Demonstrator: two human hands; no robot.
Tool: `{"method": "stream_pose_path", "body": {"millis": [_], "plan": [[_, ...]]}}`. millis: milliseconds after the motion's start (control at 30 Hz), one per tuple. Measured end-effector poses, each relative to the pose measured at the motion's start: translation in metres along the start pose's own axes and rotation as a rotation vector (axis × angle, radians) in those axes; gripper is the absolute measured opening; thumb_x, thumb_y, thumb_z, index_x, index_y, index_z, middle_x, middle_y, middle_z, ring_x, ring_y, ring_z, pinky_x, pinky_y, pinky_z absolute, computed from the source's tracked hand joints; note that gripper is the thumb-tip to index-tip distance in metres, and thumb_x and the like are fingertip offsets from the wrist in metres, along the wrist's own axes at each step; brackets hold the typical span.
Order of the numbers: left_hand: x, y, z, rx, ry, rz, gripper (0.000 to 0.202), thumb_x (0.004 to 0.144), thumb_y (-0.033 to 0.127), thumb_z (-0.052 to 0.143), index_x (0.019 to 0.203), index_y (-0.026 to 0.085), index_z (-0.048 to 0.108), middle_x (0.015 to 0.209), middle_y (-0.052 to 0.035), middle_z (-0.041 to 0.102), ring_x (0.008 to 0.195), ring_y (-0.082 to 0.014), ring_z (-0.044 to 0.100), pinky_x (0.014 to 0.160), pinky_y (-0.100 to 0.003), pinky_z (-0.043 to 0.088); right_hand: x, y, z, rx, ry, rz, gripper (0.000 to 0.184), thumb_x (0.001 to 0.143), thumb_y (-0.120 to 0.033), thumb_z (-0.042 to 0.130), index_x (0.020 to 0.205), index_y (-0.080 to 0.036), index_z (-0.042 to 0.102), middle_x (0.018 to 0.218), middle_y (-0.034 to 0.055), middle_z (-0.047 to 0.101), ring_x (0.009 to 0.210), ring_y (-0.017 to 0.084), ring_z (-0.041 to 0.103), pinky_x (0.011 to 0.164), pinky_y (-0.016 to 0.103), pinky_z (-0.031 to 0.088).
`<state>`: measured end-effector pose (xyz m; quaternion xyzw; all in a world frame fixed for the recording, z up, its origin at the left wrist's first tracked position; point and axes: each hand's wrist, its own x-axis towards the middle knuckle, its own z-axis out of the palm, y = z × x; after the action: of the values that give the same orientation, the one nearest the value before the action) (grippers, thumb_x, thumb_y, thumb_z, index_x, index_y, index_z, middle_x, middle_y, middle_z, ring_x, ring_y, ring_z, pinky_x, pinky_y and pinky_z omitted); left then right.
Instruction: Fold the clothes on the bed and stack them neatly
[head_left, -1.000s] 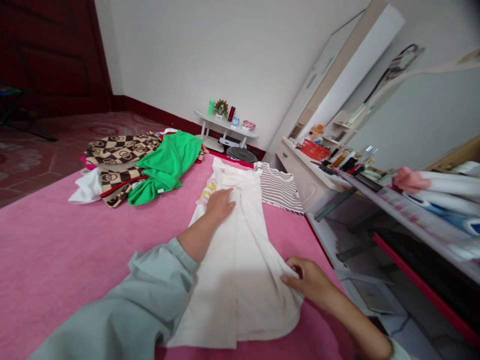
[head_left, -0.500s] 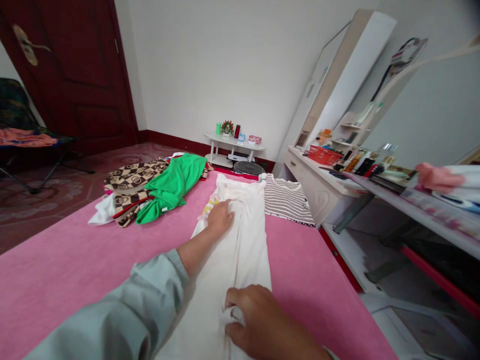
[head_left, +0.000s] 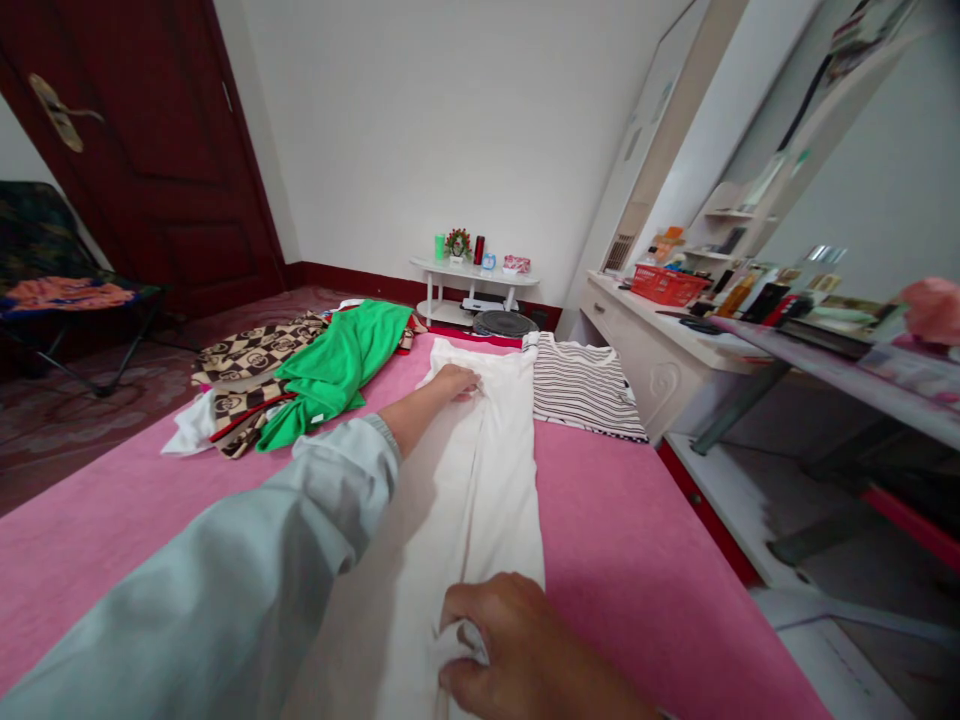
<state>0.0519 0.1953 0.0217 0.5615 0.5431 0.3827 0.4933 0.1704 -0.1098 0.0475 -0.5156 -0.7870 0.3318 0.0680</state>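
Note:
A long white garment [head_left: 502, 470] lies stretched lengthwise over the pink bed cover, with a crease line running down its middle. Near its far end, my left hand [head_left: 454, 382] pinches the cloth with bent fingers. Closer to me, my right hand [head_left: 510, 640] grips a bunched fold of the same garment between thumb and fingers. A folded striped shirt [head_left: 585, 385] lies against the garment's far right side.
To the left is a pile of clothes with a green garment [head_left: 345, 365] over a brown checked one [head_left: 255, 355]. The pink bed cover [head_left: 615, 560] extends on both sides. A dressing table [head_left: 645, 340] stands at right; a small white stand [head_left: 427, 265] is at the far wall.
My left hand has moved slightly farther along the garment, toward its far end. A yellow-striped patch at the garment's left edge is no longer visible. My right hand keeps its grip.

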Motion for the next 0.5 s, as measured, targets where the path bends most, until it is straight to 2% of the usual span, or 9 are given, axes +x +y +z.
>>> {"method": "stream_pose_path", "body": {"millis": [167, 267, 367, 500], "plan": [[-0.003, 0.025, -0.012, -0.118, 0.012, 0.080, 0.023, 0.069, 0.030, 0.073, 0.082, 0.014, 0.064, 0.089, -0.0089, 0.070, 0.087, -0.0184, 0.065, 0.074, -0.030, 0.054, -0.011, -0.015, -0.025, 0.255, -0.033, 0.029, 0.012, 0.070, -0.022, 0.059, 0.081, -0.021, 0.064, 0.073, -0.0035, 0.060, 0.065, 0.010, 0.054, 0.053, 0.017, 0.032], [-0.003, 0.042, -0.022, -0.165, 0.025, 0.128, 0.019, 0.071, 0.027, 0.069, 0.084, 0.014, 0.063, 0.094, -0.0080, 0.069, 0.089, -0.0171, 0.064, 0.077, -0.030, 0.053, -0.012, -0.029, -0.032, 0.398, -0.043, 0.050, 0.015, 0.073, -0.025, 0.058, 0.087, -0.022, 0.064, 0.069, -0.0052, 0.058, 0.059, 0.008, 0.051, 0.048, 0.016, 0.030], [-0.003, 0.049, -0.033, -0.168, 0.051, 0.141, 0.020, 0.073, 0.025, 0.066, 0.089, 0.014, 0.064, 0.099, -0.0076, 0.068, 0.091, -0.0162, 0.064, 0.077, -0.029, 0.053, -0.006, -0.034, -0.020, 0.423, -0.033, 0.007, 0.020, 0.074, -0.024, 0.057, 0.092, -0.023, 0.065, 0.067, -0.0053, 0.057, 0.056, 0.008, 0.048, 0.047, 0.016, 0.029], [-0.005, 0.037, -0.047, -0.117, 0.119, 0.118, 0.020, 0.072, 0.023, 0.066, 0.089, 0.014, 0.064, 0.099, -0.0085, 0.068, 0.089, -0.0166, 0.064, 0.072, -0.027, 0.053, 0.007, -0.031, 0.010, 0.282, 0.003, -0.068, 0.025, 0.072, -0.022, 0.059, 0.096, -0.024, 0.066, 0.073, -0.0034, 0.061, 0.062, 0.009, 0.052, 0.056, 0.018, 0.034]]}}
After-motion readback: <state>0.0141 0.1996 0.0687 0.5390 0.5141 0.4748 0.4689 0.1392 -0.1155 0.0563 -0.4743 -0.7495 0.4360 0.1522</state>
